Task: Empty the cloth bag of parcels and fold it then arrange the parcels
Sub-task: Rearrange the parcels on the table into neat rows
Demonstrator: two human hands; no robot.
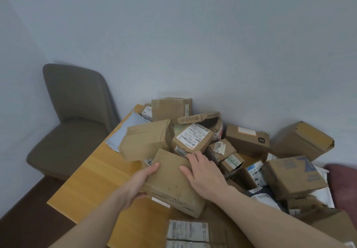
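A heap of brown cardboard parcels (pixel 191 139) covers the wooden table (pixel 92 178). I hold one flat brown box (pixel 170 184) at the heap's near edge. My left hand (pixel 141 182) grips its left side, thumb on top. My right hand (pixel 202 174) lies across its top right part, fingers spread toward the labelled box (pixel 190 139) behind. A dark red cloth (pixel 342 186) shows at the right edge; whether it is the bag I cannot tell.
A grey-brown upholstered chair (pixel 73 124) stands left of the table against the wall. A grey mailer (pixel 127 130) lies at the table's far left. A labelled parcel (pixel 188 234) sits at the near edge. White mailers (pixel 324 195) lie among boxes on the right.
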